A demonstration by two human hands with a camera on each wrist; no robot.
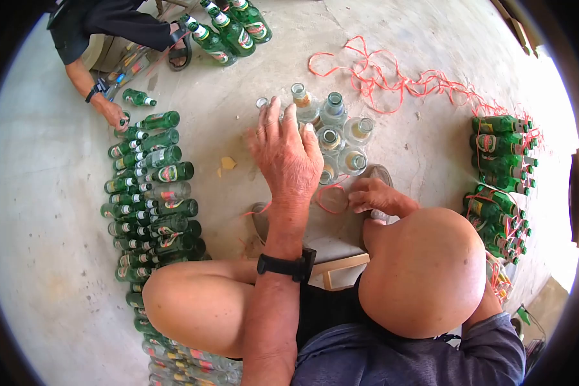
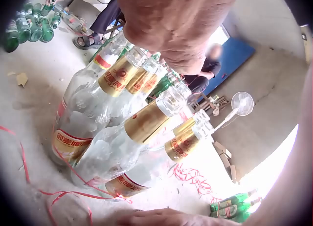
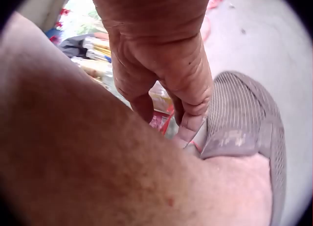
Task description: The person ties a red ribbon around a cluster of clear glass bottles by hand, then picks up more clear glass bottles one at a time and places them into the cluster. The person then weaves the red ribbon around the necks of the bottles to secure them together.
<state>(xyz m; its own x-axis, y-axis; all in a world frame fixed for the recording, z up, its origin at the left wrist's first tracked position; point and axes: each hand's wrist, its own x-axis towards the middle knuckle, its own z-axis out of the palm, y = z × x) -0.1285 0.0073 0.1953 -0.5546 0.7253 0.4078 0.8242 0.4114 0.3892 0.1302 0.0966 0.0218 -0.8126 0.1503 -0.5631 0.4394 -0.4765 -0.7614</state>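
Observation:
My left hand (image 1: 286, 151) reaches over the left side of a cluster of clear glass bottles (image 1: 334, 110), its fingers extended across their necks. The bottles stand upright, close together, with gold neck foil (image 2: 145, 121) and red-and-gold labels. One bottle mouth (image 1: 262, 102) shows left of the fingertips. My right hand (image 1: 376, 196) is low beside my right shoe (image 3: 239, 118), fingers bent downward. Red plastic string (image 1: 331, 201) loops on the floor between the bottles and this hand; I cannot tell whether the fingers pinch it. More string (image 2: 83, 192) runs along the bottle bases.
Green bottles (image 1: 167, 172) lie in long rows at left, where another person's hand (image 1: 114, 116) touches one. Several green bottles (image 1: 225, 35) stand at the back. Bundled green bottles (image 1: 498, 161) lie at right, near tangled red string (image 1: 399, 80). A fan (image 2: 242, 103) stands farther off.

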